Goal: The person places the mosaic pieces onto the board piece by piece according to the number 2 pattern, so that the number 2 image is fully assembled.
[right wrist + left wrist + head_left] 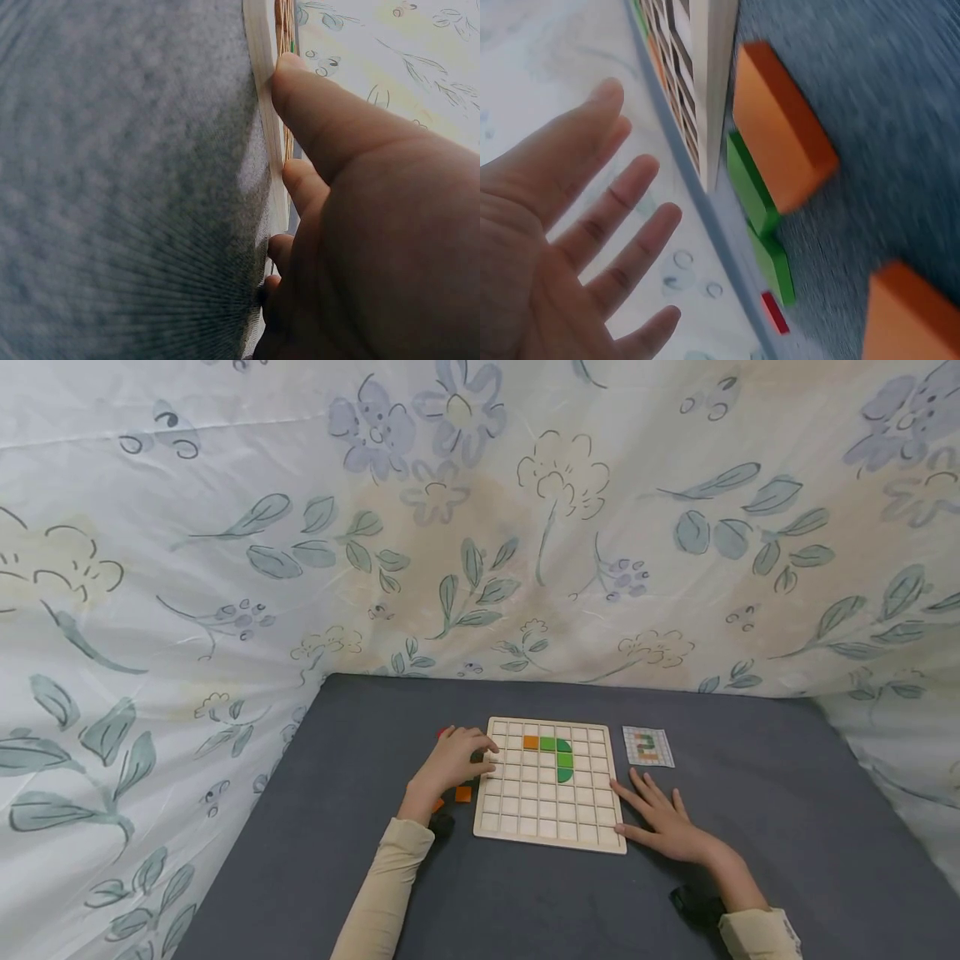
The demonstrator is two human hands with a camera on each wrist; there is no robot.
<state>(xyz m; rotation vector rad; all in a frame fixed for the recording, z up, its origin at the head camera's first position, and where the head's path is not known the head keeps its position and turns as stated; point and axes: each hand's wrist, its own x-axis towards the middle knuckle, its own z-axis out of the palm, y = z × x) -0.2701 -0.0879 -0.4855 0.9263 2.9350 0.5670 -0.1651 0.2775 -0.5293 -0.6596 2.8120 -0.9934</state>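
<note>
A pale wooden grid board (pixel 517 825) lies on the dark table. In its upper part sit an orange square tile (pixel 531 742), green square tiles (pixel 565 760) and rounded green tiles (pixel 565 775). Above the board's left edge hovers my left hand (pixel 450 760), fingers apart; in the left wrist view nothing shows between them. Beside that edge lie an orange tile (pixel 780 131), green tiles (pixel 751 184) and a red piece (pixel 775 313), partly hidden by the hand in the head view. My right hand (pixel 663 822) is spread, its thumb and a fingertip touching the board's right edge.
A small printed card (pixel 648 747) with a coloured grid pattern lies right of the board's upper corner. Behind the dark tabletop (pixel 390 718) hangs a floral cloth (pixel 465 602), which also rises at both sides.
</note>
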